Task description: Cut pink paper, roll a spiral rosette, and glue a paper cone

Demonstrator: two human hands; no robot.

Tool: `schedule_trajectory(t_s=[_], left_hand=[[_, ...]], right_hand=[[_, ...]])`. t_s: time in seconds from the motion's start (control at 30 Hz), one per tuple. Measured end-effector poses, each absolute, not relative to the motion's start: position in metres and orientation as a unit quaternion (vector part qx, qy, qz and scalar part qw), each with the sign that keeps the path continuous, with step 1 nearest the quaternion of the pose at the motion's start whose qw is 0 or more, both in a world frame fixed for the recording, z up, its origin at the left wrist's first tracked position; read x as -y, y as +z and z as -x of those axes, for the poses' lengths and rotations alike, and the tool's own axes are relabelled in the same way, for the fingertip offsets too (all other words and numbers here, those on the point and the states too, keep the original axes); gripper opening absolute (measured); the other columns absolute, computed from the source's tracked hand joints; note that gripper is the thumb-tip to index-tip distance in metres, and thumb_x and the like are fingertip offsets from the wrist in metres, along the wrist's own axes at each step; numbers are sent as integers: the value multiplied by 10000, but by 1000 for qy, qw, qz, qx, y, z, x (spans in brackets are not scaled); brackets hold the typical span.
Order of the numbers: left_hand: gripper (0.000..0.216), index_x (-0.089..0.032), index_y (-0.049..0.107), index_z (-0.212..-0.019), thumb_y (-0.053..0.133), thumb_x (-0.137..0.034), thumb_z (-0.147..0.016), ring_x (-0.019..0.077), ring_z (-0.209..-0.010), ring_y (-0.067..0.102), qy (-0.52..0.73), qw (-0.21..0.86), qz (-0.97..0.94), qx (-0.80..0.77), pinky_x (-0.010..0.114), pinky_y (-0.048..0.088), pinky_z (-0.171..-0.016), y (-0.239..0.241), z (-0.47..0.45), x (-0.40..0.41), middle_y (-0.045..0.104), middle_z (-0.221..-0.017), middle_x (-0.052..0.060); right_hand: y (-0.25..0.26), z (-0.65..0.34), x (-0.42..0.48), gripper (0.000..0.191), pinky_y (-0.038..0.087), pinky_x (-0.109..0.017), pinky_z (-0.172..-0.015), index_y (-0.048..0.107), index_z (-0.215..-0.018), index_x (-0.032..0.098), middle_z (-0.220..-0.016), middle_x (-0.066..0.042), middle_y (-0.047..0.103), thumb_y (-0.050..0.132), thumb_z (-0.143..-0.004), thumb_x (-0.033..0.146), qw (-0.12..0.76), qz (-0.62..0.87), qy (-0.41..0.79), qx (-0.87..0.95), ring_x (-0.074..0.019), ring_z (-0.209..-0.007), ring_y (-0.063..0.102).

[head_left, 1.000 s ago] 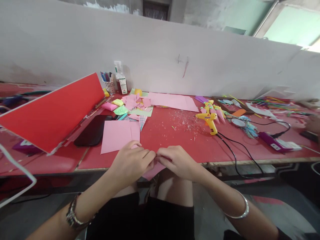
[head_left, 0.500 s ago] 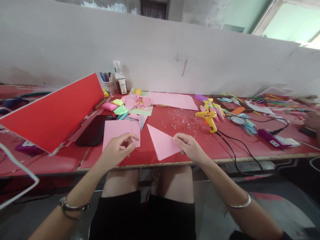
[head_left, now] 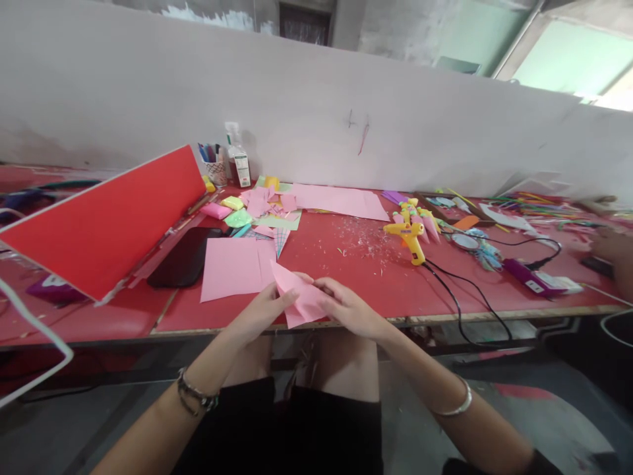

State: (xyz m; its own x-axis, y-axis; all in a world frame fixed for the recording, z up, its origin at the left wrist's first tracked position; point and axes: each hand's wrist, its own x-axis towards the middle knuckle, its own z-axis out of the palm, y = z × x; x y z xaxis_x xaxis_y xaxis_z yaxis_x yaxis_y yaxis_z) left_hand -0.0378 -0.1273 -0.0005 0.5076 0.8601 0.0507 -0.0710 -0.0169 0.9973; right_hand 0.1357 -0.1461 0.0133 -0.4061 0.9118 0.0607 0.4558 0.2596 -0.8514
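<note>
At the near edge of a red bench (head_left: 356, 284), two hands hold one folded pink paper (head_left: 301, 302).
The left hand (head_left: 264, 310) and right hand (head_left: 346, 307) each pinch the paper closed-fingered from either side, lifting it just above the bench edge. It sits to the left of the yellow glue gun (head_left: 408, 234) and nearer the viewer. Farther left of the glue gun a flat pink sheet (head_left: 232, 267) lies on the bench, then a black phone (head_left: 185, 257), then a tilted red board (head_left: 109, 221). Left of the glue gun and behind it stand a pen cup (head_left: 216, 168) and a bottle (head_left: 240, 158). Far right of the glue gun, another person's hand (head_left: 610, 245) is blurred.
</note>
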Motion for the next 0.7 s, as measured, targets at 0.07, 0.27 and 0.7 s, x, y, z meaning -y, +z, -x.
schedule_trajectory(t_s=[0.07,0.27,0.7], left_hand=[[469,-149,531,-1008,507,-507,-706,215,-908,561,379,597,-618,-342,324,457,-774,2,37,125,596,-1006,108],[390,-139,509,-950,484,-449,-715,206,-911,567,364,535,-659,-383,328,456,-774,7,34,118,608,-985,111],[237,-159,489,-906,427,-322,-745,128,-727,568,314,539,-696,-355,288,463,-682,13,33,121,580,-895,51]], right_hand=[[16,-135,149,454,417,-323,-743,440,-1079,153,-1058,-109,529,515,-722,423,257,455,293,801,-185,-907,512],[21,-130,151,501,409,-349,-794,442,-1112,156,-1061,-92,547,553,-703,424,237,493,161,822,-197,-934,516],[28,-136,144,199,317,-201,-495,517,-617,152,-563,3,525,412,-782,191,287,525,130,790,-96,-523,466]])
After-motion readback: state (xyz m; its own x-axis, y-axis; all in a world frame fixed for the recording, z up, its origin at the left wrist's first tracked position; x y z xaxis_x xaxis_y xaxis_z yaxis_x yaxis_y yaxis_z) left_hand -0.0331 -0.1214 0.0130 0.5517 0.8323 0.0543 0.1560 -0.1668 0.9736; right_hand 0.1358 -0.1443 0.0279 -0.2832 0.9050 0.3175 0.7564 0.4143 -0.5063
